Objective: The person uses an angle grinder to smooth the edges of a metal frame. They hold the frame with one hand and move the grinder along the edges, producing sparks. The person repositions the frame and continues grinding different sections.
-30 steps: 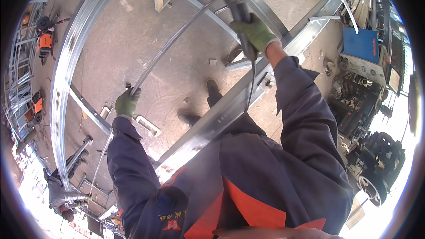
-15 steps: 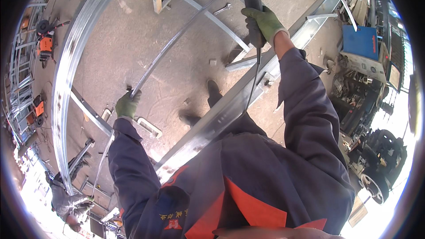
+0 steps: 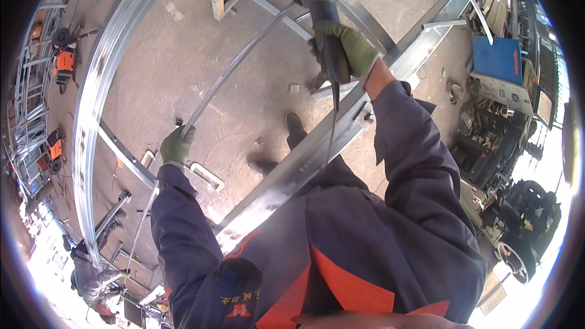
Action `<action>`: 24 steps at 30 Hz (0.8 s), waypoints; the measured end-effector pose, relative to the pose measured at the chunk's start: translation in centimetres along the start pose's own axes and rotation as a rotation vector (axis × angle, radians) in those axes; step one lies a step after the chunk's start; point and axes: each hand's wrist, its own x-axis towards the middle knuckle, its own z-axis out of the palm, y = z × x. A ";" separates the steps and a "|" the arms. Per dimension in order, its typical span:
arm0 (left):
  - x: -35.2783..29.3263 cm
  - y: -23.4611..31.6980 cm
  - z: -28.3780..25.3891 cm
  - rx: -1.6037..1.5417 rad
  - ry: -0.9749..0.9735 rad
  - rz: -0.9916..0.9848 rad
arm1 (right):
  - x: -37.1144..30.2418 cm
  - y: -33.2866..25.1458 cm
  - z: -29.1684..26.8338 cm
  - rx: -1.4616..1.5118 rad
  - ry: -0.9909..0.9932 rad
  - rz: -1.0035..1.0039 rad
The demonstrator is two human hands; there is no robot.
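My right hand (image 3: 356, 52), in a green glove, grips the body of a dark angle grinder (image 3: 323, 9). Its head and disc end lie at the far tip of a long, slightly curved metal rod (image 3: 234, 66); whether they touch is unclear. From the grinder's rear a cord (image 3: 333, 128) runs down past a metal beam. My left hand (image 3: 175, 148), also gloved in green, is closed round the rod's near part, which slants up to the right from it. Below this hand a pale slotted piece (image 3: 206, 176) lies on the floor.
A broad metal beam (image 3: 283, 176) runs diagonally before my body. Left of me arcs a large curved metal section (image 3: 91, 116). Orange machines (image 3: 63, 64) stand farther left, a blue-topped machine (image 3: 496, 59) at right. Another person (image 3: 91, 277) works at lower left.
My right hand has brought the grinder left and slightly nearer, turning its head toward the rod's far end. The left hand has stayed almost in place on the rod.
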 end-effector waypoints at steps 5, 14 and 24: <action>0.1 0.7 -0.7 -0.014 -0.036 -0.003 | -0.4 0.8 -0.2 0.070 -0.027 -0.022; 1.4 -2.4 1.8 -0.084 -0.013 0.059 | -0.3 1.3 1.1 0.086 -0.021 -0.047; 0.3 -0.3 0.2 -0.103 -0.033 -0.029 | -0.5 3.3 2.1 0.124 -0.117 -0.064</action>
